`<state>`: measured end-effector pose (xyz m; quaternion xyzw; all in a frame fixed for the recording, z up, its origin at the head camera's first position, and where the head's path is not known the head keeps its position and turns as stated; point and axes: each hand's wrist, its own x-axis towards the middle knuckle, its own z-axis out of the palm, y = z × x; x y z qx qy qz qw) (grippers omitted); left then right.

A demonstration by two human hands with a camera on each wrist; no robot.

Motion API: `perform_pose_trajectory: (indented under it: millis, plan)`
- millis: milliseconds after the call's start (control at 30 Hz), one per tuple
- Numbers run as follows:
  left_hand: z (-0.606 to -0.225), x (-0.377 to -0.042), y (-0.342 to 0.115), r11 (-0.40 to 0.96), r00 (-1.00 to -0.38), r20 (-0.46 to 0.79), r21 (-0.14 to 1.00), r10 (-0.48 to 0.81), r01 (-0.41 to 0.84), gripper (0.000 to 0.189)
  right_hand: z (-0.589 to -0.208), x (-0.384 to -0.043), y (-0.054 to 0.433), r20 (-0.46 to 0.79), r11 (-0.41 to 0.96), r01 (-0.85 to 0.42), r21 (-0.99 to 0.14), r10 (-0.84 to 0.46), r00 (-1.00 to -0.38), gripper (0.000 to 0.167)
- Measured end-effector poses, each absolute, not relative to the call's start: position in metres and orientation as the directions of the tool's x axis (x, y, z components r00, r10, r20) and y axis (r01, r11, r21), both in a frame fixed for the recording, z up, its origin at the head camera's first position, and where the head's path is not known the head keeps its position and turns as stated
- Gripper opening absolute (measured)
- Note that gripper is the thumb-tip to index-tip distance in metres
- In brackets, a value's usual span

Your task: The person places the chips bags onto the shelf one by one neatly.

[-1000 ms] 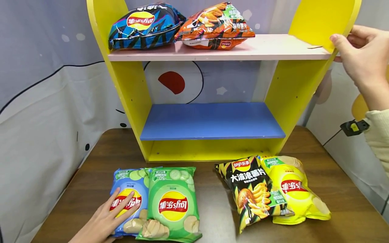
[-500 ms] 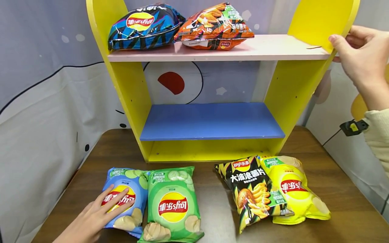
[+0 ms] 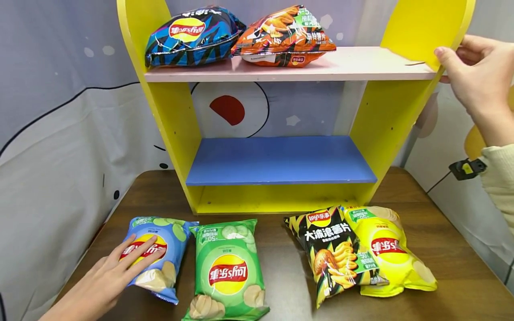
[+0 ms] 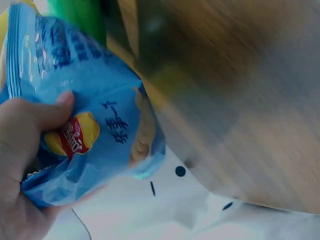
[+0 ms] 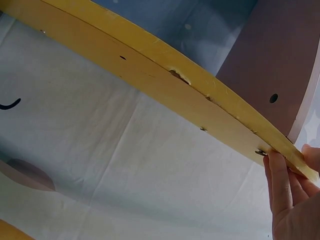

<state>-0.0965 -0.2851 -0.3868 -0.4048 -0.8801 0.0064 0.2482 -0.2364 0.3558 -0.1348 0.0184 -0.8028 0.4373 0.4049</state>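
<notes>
My left hand (image 3: pixel 108 275) grips a blue bag of potato chips (image 3: pixel 172 240), its fingers spread across the front in the head view. In the left wrist view the thumb presses the back of the same chip bag (image 4: pixel 110 100), which is lifted and tilted. A green chip bag (image 3: pixel 226 267) lies on the table just to its right, apart from it. With thumb and fingers, my right hand (image 3: pixel 483 73) pinches the edge of the shelf's yellow side panel (image 3: pixel 425 31). The right wrist view shows this grip on the panel edge (image 5: pixel 200 90) from behind.
A black chip bag (image 3: pixel 337 249) overlaps a yellow chip bag (image 3: pixel 393 256) at the table's right. On the pink top shelf (image 3: pixel 361 60) sit a blue-black chip bag (image 3: pixel 192 38) and an orange one (image 3: pixel 283 38). Below is a blue shelf (image 3: pixel 281 158).
My left hand has drawn the blue chip bag leftward, off the green bag's side, and tilted it. The green bag shifted slightly. My right hand stays on the panel.
</notes>
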Motion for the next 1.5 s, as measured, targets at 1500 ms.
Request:
perform_pose_trajectory:
  millis: [1500]
  plan:
    - [-0.256, -0.091, -0.103, 0.479, -0.290, 0.458, -0.377, 0.840, 0.793, 0.069, -0.139, -0.242, 0.353, 0.619, 0.627, -0.330, -0.705, 0.318, -0.718, 0.044]
